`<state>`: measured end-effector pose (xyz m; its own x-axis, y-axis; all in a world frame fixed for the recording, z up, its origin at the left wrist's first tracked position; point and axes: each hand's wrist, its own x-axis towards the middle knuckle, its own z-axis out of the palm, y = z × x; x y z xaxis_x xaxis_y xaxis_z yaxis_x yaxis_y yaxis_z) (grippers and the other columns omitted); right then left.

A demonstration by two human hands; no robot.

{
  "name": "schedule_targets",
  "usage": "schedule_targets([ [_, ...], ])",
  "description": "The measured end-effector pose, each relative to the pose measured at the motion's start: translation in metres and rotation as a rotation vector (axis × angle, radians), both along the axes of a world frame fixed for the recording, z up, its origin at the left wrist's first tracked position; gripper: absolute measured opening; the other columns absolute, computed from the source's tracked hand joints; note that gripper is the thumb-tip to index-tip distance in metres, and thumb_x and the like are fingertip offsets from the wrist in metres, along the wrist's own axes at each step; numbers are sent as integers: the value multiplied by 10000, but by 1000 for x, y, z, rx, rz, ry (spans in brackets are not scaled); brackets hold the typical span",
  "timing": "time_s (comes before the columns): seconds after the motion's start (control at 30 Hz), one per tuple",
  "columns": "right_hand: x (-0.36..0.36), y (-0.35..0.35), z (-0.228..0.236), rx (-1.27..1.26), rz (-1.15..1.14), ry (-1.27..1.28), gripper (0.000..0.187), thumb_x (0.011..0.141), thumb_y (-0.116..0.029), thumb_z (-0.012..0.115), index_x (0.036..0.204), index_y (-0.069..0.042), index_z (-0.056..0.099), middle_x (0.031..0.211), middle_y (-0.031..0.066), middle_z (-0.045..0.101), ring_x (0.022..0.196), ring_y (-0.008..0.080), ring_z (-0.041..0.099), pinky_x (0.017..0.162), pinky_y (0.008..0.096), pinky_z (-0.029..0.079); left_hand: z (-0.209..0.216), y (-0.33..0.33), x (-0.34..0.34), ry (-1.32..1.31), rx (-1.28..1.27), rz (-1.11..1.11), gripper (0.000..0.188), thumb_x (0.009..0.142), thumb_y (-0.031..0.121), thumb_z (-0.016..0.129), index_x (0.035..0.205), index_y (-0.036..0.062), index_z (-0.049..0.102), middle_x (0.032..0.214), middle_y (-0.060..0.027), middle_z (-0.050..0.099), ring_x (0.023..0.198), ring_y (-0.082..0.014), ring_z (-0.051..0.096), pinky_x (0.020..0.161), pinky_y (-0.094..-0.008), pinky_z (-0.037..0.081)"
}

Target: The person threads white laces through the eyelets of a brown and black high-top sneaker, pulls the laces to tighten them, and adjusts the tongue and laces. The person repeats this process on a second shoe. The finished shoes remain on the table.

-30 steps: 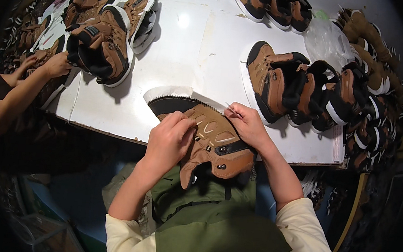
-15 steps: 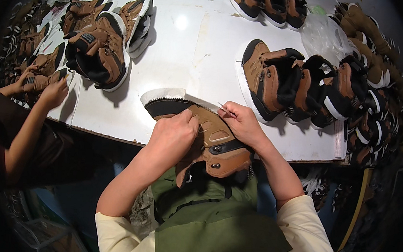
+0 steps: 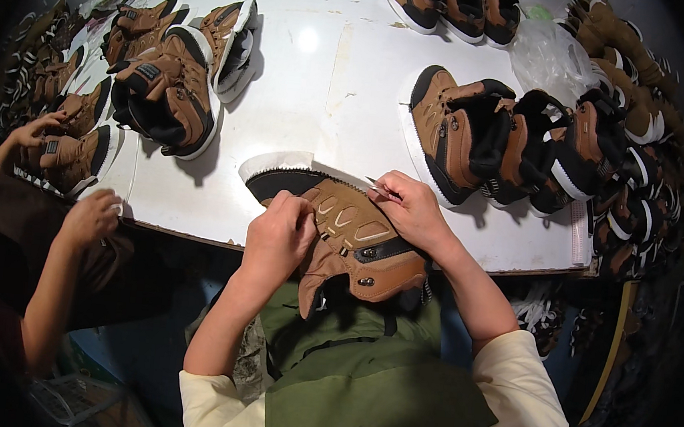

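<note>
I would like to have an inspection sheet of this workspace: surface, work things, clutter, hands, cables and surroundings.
Surface: glossy white tabletop, with a light reflection and brownish marks.
Work things: brown-and-black high-top shoe with white sole, overhanging the near table edge, sole facing away from the person; thin, pale, pointed tool near its upper edge.
Clutter: other brown-and-black shoes, grouped left and right; crumpled clear plastic bag, right.
Hands: left hand curled at the shoe, grip unclear; right hand holds the tool.
Cables: nothing seen.
Surroundings: co-worker's hand at left; heaped brown shoes, far right.
</note>
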<state>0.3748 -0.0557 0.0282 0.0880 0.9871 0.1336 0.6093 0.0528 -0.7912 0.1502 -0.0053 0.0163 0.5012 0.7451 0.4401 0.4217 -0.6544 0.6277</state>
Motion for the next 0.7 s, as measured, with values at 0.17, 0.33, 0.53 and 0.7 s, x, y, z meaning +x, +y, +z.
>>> schedule_targets([
  [0.17,0,0,1,-11,-3,-8,147,866,-153,665,859,-15,616,789,110,606,662,251,581,622,334,450,6,-2,-1,-7,-51,-86,123,784,-26,689,874,-4,609,804,-109,579,649,-234,615,580,-316,502],
  [0.33,0,0,-2,1,-9,4,157,855,-159,678,855,-15,615,788,110,607,665,249,590,618,336,453,14,1,7,154,158,-101,145,747,-2,693,876,30,635,849,-91,615,701,-271,641,608,-345,533],
  [0.53,0,0,-7,38,-6,0,156,846,-171,686,860,-26,629,785,106,607,674,266,600,621,337,461,27,1,16,492,274,-138,34,786,40,604,784,44,570,785,-91,553,692,-258,620,586,-360,524],
  [0.7,1,0,-8,37,-11,35,167,838,-180,696,865,-26,636,802,102,605,697,259,615,631,341,469,27,4,17,534,392,-188,41,788,42,588,802,46,549,777,-98,526,722,-252,610,599,-368,518],
])
